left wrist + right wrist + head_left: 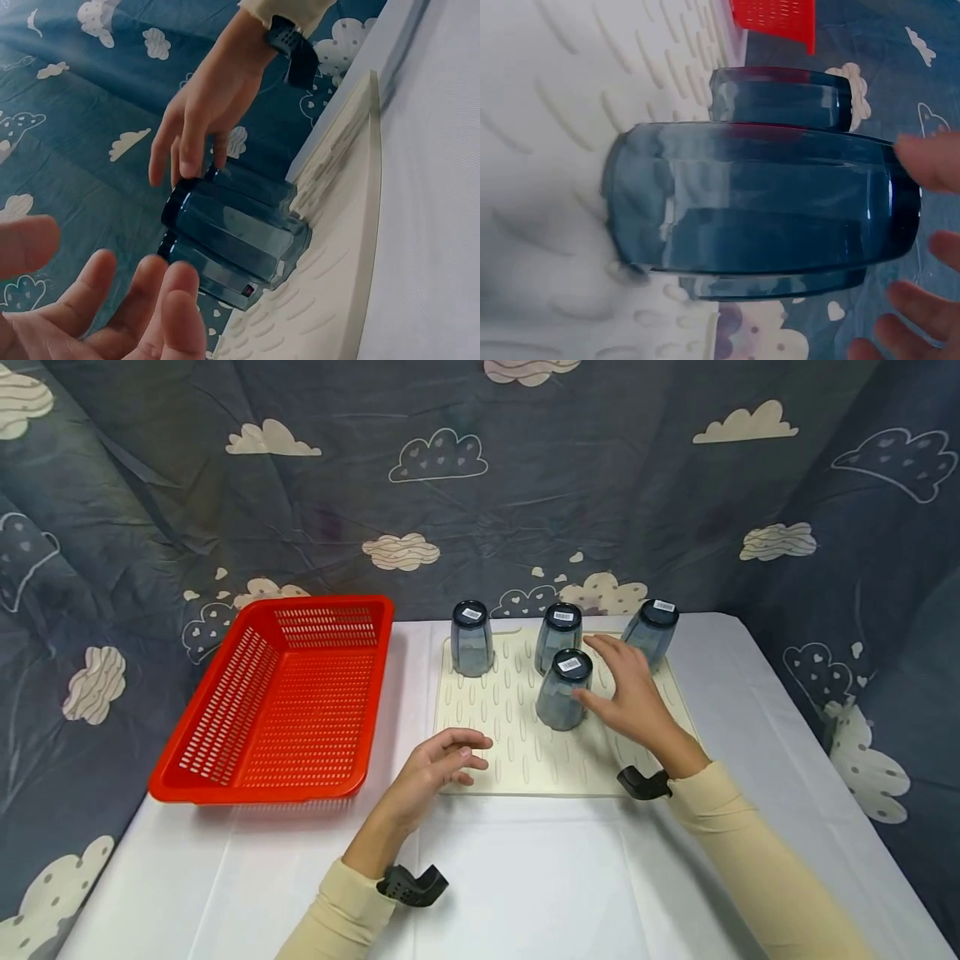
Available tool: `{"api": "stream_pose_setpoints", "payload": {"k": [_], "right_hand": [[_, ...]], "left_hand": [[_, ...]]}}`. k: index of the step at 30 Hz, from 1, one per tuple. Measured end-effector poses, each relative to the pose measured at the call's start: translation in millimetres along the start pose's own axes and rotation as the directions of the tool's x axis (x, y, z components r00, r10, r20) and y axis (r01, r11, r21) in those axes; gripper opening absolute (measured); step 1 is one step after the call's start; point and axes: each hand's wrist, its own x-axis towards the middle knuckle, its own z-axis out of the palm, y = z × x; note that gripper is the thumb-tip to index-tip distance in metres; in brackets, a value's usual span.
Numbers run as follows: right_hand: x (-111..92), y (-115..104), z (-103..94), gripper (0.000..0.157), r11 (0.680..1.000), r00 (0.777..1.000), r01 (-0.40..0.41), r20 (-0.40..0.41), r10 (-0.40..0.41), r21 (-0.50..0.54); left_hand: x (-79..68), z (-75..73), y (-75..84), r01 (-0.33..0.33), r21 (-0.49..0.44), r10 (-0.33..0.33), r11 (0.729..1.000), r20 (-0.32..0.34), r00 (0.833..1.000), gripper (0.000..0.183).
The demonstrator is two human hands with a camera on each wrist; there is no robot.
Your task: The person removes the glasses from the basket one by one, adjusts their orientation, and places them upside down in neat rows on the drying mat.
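Note:
Several blue-tinted drinking glasses stand upside down on a cream ribbed mat, labels on their dark bases. My right hand [630, 697] is at the front glass [562, 697], fingers spread and thumb at its side near the base. In the right wrist view the thumb [930, 161] overlaps the base edge of that glass [765, 202]; whether it touches, I cannot tell. Behind stand a left glass [472, 647], a middle glass [555, 639] and a right glass [651, 631]. My left hand [431, 777] hovers by the mat's front left corner, fingers loosely bent, holding nothing.
A red plastic basket [270, 793] with perforated walls stands left of the mat [502, 768]. White cloth [525, 877] covers the table. Behind it hangs a dark curtain [525, 518] with a cloud pattern.

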Motion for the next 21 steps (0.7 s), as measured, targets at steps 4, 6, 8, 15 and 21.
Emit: {"api": "stream_pose_setpoints", "payload": {"k": [4, 6, 8, 15, 21], "right_hand": [[-15, 1, -3.1, 0.05, 0.999, 0.992, 0.038, -0.121, -0.038, -0.001], [-23, 3, -3.7, 0.037, 0.999, 0.985, 0.052, -0.163, -0.05, 0.004], [-31, 5, -4.4, 0.025, 0.999, 0.98, 0.054, -0.193, -0.053, 0.002], [-57, 9, -7.2, 0.008, 0.998, 0.976, 0.052, -0.209, -0.055, -0.02], [-76, 9, -10.4, 0.015, 0.992, 0.976, 0.114, -0.182, -0.123, -0.057]], "left_hand": [[-0.9, 0.7, -0.7, 0.028, 0.026, -0.028, 0.999, 0.028, 0.999, 0.035], [-1.0, 0.4, -1.4, 0.029, 0.027, -0.03, 0.999, 0.032, 0.999, 0.035], [-0.8, -0.1, -2.1, 0.028, 0.028, -0.029, 0.999, 0.033, 0.999, 0.036], [-1.0, -1.4, -3.1, 0.027, 0.036, -0.028, 0.999, 0.03, 0.999, 0.035], [-4.2, 1.3, -1.6, 0.049, 0.153, -0.044, 0.987, -0.03, 0.999, 0.033]]}}
